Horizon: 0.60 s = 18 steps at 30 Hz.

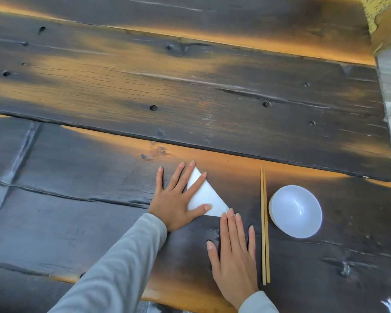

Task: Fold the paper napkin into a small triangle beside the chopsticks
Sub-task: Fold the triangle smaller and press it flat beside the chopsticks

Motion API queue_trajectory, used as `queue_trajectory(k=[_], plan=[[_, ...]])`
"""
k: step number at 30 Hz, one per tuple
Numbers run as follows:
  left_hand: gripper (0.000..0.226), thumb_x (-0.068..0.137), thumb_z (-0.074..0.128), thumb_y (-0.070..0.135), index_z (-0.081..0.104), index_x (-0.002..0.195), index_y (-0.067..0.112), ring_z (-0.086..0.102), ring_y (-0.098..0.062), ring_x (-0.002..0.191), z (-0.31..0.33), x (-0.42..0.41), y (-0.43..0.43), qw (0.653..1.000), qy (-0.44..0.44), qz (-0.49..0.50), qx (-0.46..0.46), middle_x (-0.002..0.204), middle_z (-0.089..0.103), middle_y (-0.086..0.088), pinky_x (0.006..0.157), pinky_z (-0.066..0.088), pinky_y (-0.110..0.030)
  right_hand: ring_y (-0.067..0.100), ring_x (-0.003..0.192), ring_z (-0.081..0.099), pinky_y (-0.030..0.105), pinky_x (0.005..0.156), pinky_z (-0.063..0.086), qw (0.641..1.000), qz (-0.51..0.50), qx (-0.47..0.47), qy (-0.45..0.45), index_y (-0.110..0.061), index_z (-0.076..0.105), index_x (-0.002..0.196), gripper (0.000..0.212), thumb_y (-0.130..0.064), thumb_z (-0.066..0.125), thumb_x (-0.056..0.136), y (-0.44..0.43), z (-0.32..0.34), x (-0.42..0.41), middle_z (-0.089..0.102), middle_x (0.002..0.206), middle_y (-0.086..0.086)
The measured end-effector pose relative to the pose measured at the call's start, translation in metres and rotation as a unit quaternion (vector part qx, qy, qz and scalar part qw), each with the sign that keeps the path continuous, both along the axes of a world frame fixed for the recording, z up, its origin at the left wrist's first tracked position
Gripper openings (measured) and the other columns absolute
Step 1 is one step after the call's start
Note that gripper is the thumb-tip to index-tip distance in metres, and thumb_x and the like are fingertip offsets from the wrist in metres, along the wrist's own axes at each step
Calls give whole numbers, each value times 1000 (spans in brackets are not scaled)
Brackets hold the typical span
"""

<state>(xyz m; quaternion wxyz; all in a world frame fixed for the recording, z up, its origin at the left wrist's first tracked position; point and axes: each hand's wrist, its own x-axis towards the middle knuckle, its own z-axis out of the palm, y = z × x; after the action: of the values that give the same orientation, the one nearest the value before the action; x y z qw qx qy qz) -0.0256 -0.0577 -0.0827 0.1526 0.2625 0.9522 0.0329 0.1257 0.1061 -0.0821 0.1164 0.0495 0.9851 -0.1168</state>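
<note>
Lower centre of the frame: a white paper napkin [207,197], already a triangle, lies flat on the dark wooden table [190,91], its long edge running from the upper left down to the lower right.
Napkin's place: left of the chopsticks [264,225], near them but apart, with bare wood between.
Left hand [180,201]: palm down on the napkin's left part, fingers spread wide, the thumb reaching across the paper's lower part (the napkin's left edge is hidden under this hand).
Right hand [234,254]: flat on the table below the napkin, fingers extended and mostly close together, thumb held out to the left; the fingertips touch the triangle's lower right corner.
Chopsticks: a pale wooden pair, side by side and touching, running up and down the frame just right of the right hand.
Bowl [295,211]: white, empty, just right of the chopsticks.
Sleeves: grey, on both arms, entering from the bottom edge.
</note>
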Motion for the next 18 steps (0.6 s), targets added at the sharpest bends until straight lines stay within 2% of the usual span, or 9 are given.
queue_trajectory(k=[2, 5, 6, 10, 15, 18], plan=[[88, 86, 14, 86, -1, 159, 39, -3, -23, 157, 0, -1, 0, 1000, -11, 2, -7, 170, -5, 1, 117, 3, -71, 27, 151, 18, 51, 121, 8, 1000, 3, -7, 3, -12, 26, 155, 69, -55, 25, 101, -1, 0, 1, 19, 165, 7], [92, 82, 6, 89, -29, 151, 39, -20, -17, 154, 1, -5, 0, 999, -35, 6, -11, 167, -23, 8, 117, -10, -69, 24, 153, 11, 50, 122, 4, 1000, -10, -22, 13, -12, 23, 156, 74, -60, 26, 100, -3, -1, 0, 16, 166, 7], [93, 81, 5, 88, -31, 150, 38, -25, -15, 152, 1, -8, -1, 998, -56, 7, -4, 164, -29, 11, 117, -14, -67, 24, 153, 10, 50, 122, 3, 999, -14, -26, 16, -11, 23, 156, 75, -61, 26, 100, -4, -2, -1, 15, 166, 7], [94, 83, 14, 84, -13, 157, 33, -36, -8, 146, 6, -17, -8, 991, -129, -3, 24, 158, -39, 17, 115, -22, -64, 23, 153, 8, 48, 123, 0, 999, -21, -29, 15, -11, 24, 156, 78, -64, 28, 98, -5, -4, -1, 15, 166, 6], [96, 84, 17, 86, -17, 157, 33, -31, -13, 149, 7, -16, -12, 996, -81, -39, -14, 161, -36, 9, 118, -12, -65, 24, 153, 10, 49, 122, 3, 1000, -15, -25, 10, -12, 25, 156, 78, -64, 27, 98, -3, -3, -2, 17, 166, 6], [97, 83, 17, 86, -9, 159, 32, -30, -13, 148, 6, -17, -18, 997, -56, -53, -4, 164, -32, 6, 119, -4, -65, 25, 152, 14, 51, 121, 7, 1000, -11, -26, 11, -12, 24, 156, 77, -64, 25, 99, -2, -2, 0, 18, 165, 6]])
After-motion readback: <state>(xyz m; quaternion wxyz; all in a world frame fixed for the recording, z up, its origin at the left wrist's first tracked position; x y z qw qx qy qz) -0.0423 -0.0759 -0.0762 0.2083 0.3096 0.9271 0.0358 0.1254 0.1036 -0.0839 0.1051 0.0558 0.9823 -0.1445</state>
